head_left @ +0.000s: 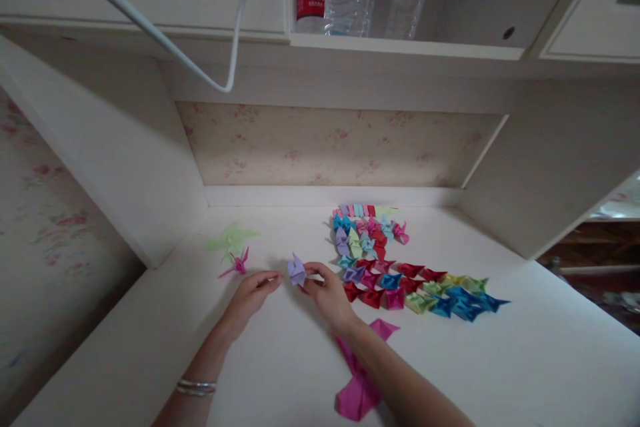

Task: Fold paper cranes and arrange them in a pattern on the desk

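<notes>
Right hand (327, 297) has the lavender folded paper (297, 271) pinched in its fingertips, just above the table (280, 373), left of its middle; left hand (253, 297) is beside it, thumb and forefinger nearly together, whether on anything I can't tell. Under the right forearm, a large magenta folded paper (361, 395) near the front edge. Out left, a small magenta crane (241, 263); rightward, rows of colourful folded papers (395, 298) reach toward the back edge.
</notes>
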Demonstrator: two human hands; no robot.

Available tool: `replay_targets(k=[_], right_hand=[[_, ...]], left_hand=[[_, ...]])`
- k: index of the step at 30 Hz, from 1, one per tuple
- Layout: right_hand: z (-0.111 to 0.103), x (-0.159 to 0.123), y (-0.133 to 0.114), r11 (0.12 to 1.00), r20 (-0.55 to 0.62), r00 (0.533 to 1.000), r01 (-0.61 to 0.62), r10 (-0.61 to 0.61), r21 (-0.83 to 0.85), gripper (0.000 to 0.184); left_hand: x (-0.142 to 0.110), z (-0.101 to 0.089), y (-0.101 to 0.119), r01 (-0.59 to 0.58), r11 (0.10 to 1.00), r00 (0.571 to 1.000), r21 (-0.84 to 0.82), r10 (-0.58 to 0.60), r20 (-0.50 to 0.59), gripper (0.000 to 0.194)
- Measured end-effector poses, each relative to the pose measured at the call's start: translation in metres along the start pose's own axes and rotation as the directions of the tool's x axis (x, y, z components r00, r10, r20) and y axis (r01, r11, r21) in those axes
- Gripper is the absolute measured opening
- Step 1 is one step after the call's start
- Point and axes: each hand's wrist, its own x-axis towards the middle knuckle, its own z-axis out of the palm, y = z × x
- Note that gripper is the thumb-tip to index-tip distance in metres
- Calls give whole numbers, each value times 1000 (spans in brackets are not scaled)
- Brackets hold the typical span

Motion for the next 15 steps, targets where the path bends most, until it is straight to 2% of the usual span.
replay_targets(k=[3, 7, 11, 15], right_hand=[[0, -14, -2, 999, -56, 998, 0, 2, 53, 21], [3, -18, -6, 992, -49, 998, -30, 36, 120, 18], [0, -19, -9, 984, -43, 997, -52, 61, 170, 19], [-3, -21, -10, 980, -32, 996, -74, 81, 184, 20]], left_hand=[[-4, 11, 2, -38, 999, 998, -23, 39, 46, 41], [-5, 24, 0, -108, 993, 994, -43, 109, 17, 37], [-5, 28, -7, -113, 993, 993, 36, 114, -11, 42], [-6, 30, -10, -156, 982, 985, 102, 148, 85, 40]])
